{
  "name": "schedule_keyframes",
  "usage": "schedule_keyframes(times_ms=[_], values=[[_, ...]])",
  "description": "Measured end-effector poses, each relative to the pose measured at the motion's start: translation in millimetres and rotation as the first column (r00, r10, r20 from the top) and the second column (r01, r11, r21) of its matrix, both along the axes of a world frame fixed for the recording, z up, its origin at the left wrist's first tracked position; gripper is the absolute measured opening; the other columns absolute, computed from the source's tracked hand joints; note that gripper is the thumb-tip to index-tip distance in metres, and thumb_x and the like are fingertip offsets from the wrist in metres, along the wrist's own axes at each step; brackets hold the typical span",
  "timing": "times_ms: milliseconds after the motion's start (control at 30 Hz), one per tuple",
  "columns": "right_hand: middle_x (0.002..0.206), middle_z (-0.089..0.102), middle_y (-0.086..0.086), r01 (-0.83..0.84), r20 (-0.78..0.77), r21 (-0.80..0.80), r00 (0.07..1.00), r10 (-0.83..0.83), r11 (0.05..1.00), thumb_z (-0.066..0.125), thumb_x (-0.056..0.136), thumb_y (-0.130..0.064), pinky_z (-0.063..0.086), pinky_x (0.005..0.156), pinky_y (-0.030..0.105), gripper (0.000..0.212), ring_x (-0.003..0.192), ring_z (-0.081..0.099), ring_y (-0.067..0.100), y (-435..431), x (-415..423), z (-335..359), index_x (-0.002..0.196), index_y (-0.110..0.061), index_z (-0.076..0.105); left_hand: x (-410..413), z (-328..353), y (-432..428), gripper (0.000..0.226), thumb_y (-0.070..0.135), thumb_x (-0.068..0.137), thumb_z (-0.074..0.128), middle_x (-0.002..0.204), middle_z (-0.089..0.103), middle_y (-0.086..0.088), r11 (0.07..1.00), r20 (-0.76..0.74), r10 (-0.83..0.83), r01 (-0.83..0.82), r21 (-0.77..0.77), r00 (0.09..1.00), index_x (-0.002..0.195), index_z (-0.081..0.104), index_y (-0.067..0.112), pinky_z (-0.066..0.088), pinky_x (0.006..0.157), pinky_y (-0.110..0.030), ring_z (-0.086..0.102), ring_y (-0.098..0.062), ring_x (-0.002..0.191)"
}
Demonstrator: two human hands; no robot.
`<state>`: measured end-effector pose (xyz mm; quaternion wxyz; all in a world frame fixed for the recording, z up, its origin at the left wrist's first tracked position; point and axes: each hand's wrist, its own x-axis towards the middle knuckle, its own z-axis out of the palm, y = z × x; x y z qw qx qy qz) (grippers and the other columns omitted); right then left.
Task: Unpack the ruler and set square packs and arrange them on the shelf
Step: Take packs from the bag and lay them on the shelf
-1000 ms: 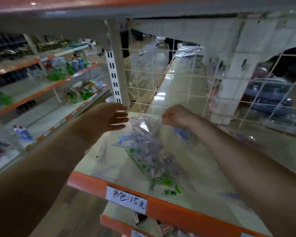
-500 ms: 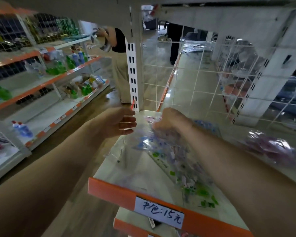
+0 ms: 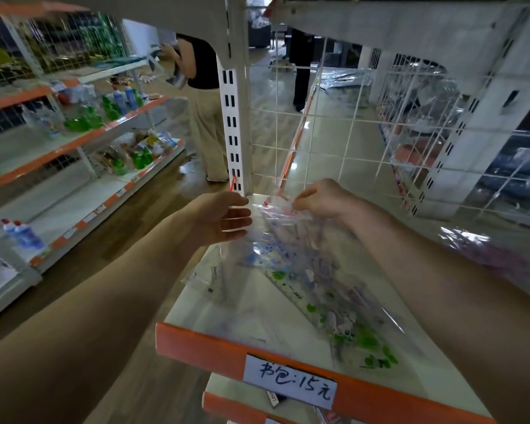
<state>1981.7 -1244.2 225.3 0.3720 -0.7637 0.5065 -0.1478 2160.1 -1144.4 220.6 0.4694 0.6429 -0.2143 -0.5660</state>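
A clear plastic pack of rulers and set squares, printed with blue and green patterns, lies slanted on the white shelf with the orange front edge. My right hand pinches the pack's upper edge at the back of the shelf. My left hand hovers at the pack's left top corner, fingers spread and flat, touching the plastic at most lightly. A second clear sleeve rests under the pack on the left.
A wire mesh back panel and a white slotted post bound the shelf. A crumpled plastic bag lies at the right. Another person stands in the aisle by shelves of bottles. A price label is on the front edge.
My view has swung left and down. My right hand keeps hold of the pack's top edge and has lifted it slightly; my left hand stays beside it with fingers apart.
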Motion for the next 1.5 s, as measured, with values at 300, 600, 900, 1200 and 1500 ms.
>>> schedule_keyframes(times_ms=[300, 600, 900, 1200, 1500], values=[[0.072, 0.068, 0.004, -0.126, 0.336, 0.294, 0.942, 0.021, 0.947, 0.069, 0.085, -0.013, 0.05, 0.051, 0.016, 0.006, 0.059, 0.059, 0.009, 31.7, -21.6, 21.4, 0.081, -0.011, 0.065, -38.3, 11.9, 8.6, 0.008, 0.015, 0.091, 0.057, 0.082, 0.064, -0.005, 0.993, -0.219, -0.067, 0.045, -0.107, 0.973, 0.087, 0.062, 0.009, 0.056, 0.067, -0.025, 0.064, -0.014, 0.072], [0.073, 0.07, 0.001, -0.283, 0.223, 0.249, 0.947, 0.23, 0.926, 0.066, 0.088, -0.012, 0.05, 0.05, 0.017, 0.004, 0.058, 0.064, 0.006, 58.3, -51.8, 23.7, 0.084, -0.012, 0.064, -64.8, 15.0, 41.9, 0.007, 0.005, 0.088, 0.054, 0.067, 0.066, -0.005, 0.987, -0.17, 0.001, -0.028, -0.157, 0.985, 0.085, 0.06, 0.005, 0.051, 0.054, -0.018, 0.064, -0.012, 0.055], [0.077, 0.073, -0.005, -0.291, 0.189, 0.215, 0.949, 0.252, 0.932, 0.066, 0.088, -0.022, 0.045, 0.057, 0.02, 0.004, 0.064, 0.065, 0.003, 65.0, -93.9, 22.3, 0.089, -0.019, 0.067, -94.1, 20.2, 56.9, 0.014, -0.003, 0.089, 0.053, 0.066, 0.063, -0.008, 0.981, -0.173, -0.006, -0.028, -0.192, 0.985, 0.084, 0.061, 0.007, 0.058, 0.066, -0.029, 0.066, -0.019, 0.062], [0.084, 0.068, 0.015, 0.044, -0.099, -0.033, 0.994, -0.047, 0.998, 0.064, 0.085, -0.011, 0.036, 0.054, 0.023, 0.015, 0.064, 0.054, 0.018, 14.6, -203.5, 30.1, 0.091, 0.001, 0.071, -102.6, 24.7, 53.8, 0.005, 0.012, 0.092, 0.055, 0.082, 0.063, -0.005, 0.996, 0.031, 0.013, -0.01, -0.089, 0.999, 0.09, 0.059, 0.012, 0.058, 0.064, -0.03, 0.065, -0.017, 0.073], [0.078, 0.066, 0.017, -0.059, -0.462, -0.237, 0.885, -0.059, 0.97, 0.055, 0.089, -0.016, 0.041, 0.06, 0.029, 0.026, 0.069, 0.058, 0.025, 18.8, -235.2, 25.6, 0.069, -0.005, 0.067, -95.3, 19.7, 64.9, 0.009, 0.008, 0.094, 0.054, 0.09, 0.063, -0.009, 1.0, 0.294, 0.009, -0.014, 0.014, 0.956, 0.099, 0.062, 0.008, 0.052, 0.078, -0.037, 0.062, -0.022, 0.082]])
